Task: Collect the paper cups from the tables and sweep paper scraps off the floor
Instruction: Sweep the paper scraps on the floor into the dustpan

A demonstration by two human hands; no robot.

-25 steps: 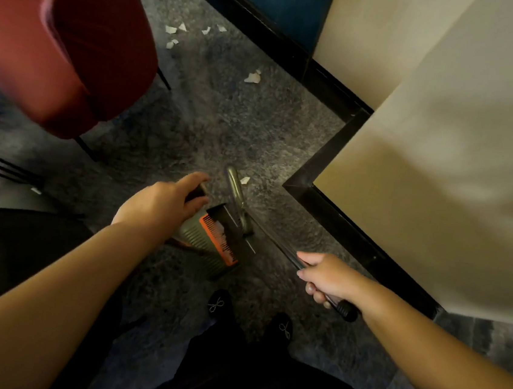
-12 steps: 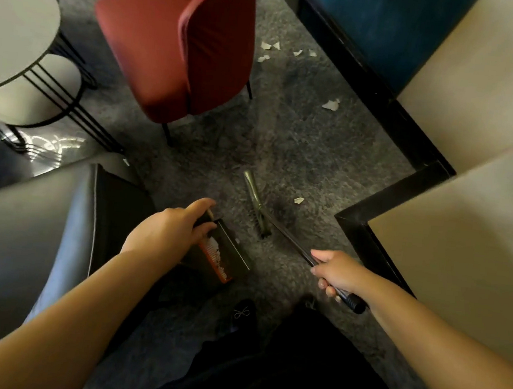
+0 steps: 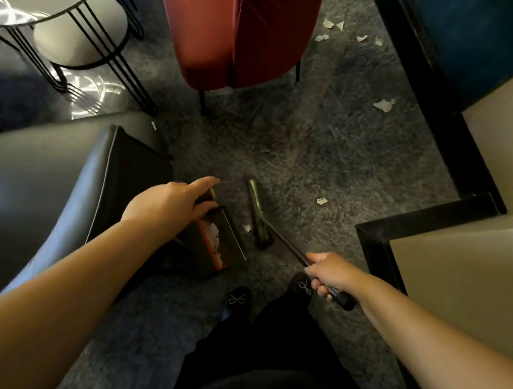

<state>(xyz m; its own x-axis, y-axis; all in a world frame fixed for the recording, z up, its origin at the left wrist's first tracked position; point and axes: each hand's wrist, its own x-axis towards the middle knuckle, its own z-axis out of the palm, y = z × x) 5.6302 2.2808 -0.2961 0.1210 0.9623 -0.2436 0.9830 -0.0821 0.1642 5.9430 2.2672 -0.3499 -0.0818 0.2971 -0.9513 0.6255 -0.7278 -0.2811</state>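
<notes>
My left hand (image 3: 168, 204) grips the top of a dark dustpan (image 3: 218, 244) with an orange comb edge; white scraps lie inside it. My right hand (image 3: 329, 273) holds the black handle of a small broom (image 3: 259, 216), whose olive head rests on the grey carpet just right of the dustpan. A tiny paper scrap (image 3: 247, 227) lies between broom head and dustpan. Another scrap (image 3: 321, 201) lies to the right of the broom. A bigger scrap (image 3: 384, 104) and several small scraps (image 3: 329, 27) lie farther off near the black baseboard.
A red chair (image 3: 234, 27) stands ahead. A round side table on black wire legs (image 3: 76, 26) is at the upper left, a grey leather seat (image 3: 45, 172) at my left. A beige wall corner with black baseboard (image 3: 403, 228) juts in at right. My black shoes (image 3: 237, 300) are below.
The view pulled back and turned left, bringing the red chair, side table and leather seat into sight. Both hands kept their holds; the dustpan and broom shifted slightly apart on the carpet.
</notes>
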